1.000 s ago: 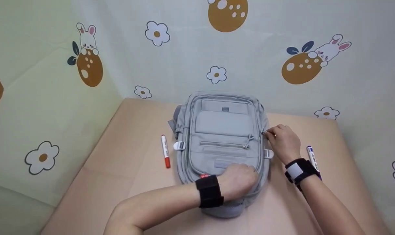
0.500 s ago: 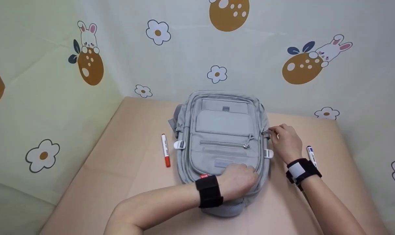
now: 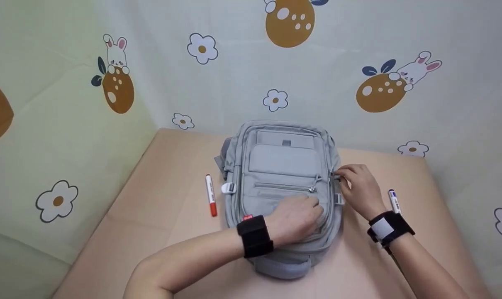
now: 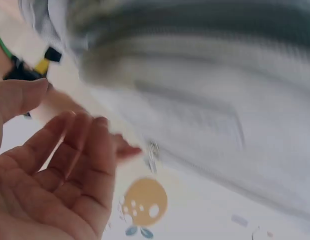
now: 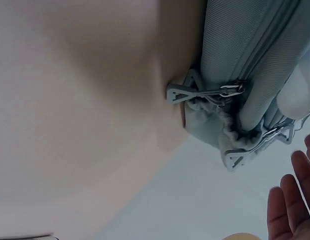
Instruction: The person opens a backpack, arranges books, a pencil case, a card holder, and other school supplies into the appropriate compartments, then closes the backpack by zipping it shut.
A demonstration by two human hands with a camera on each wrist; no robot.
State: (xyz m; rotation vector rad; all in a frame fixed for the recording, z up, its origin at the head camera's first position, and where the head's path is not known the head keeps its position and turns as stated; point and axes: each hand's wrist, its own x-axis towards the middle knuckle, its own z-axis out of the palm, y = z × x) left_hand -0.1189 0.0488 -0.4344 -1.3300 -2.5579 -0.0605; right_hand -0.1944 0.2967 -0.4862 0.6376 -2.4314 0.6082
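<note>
A grey backpack lies front side up, its carry handle toward me. My left hand is over its lower front, loosely curled; the left wrist view shows the palm and fingers holding nothing. At the right side seam, the fingertips of my right hand pinch a small zipper pull. In the right wrist view, several fingers extend while the pinching fingertips are out of frame. Other grey zipper pulls hang from the bag there.
A red-capped marker lies left of the backpack. On the right, a blue-capped marker is partly hidden by my wristband. A white side buckle sits on the bag's left edge. Behind the table hangs a patterned curtain.
My left hand has moved a little up and left over the bag's lower front, uncovering more of the handle end. My right fingers drew outward, then came back close to the side seam.
</note>
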